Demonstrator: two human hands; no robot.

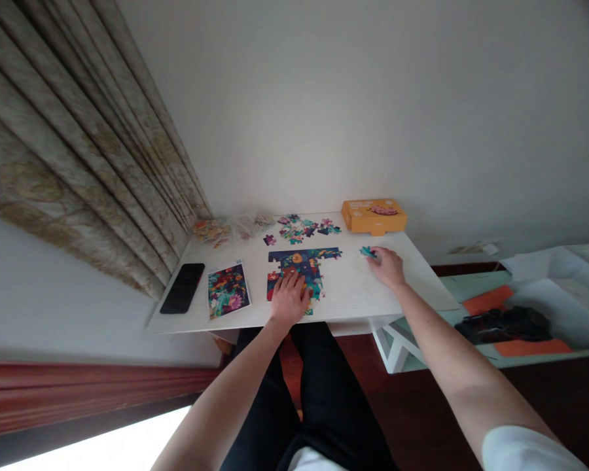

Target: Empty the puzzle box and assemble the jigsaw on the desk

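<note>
Two hands: my left hand (290, 297) and my right hand (387, 265), well apart over the white table (360, 294).
Right fingers: closed in a pinch on a teal puzzle piece (367, 252), which pokes out past the tips.
Left fingers: loosely spread and resting, palm down, on the part-built puzzle (298, 260) — whether a piece sits beneath them I cannot tell.
Part-built puzzle: under and just beyond my left fingertips, its dark top strip reaching toward my right hand.
Loose pieces (294, 230): scattered beyond my left fingers, past that top strip.
Orange box (374, 217): just beyond my right fingers, against the wall (324, 118).
Picture sheet (228, 290): left of my left fingers, colourful — with the black phone (182, 288) farther left.
Clear plastic bag (249, 224): beyond my left fingers and off to their left.
</note>
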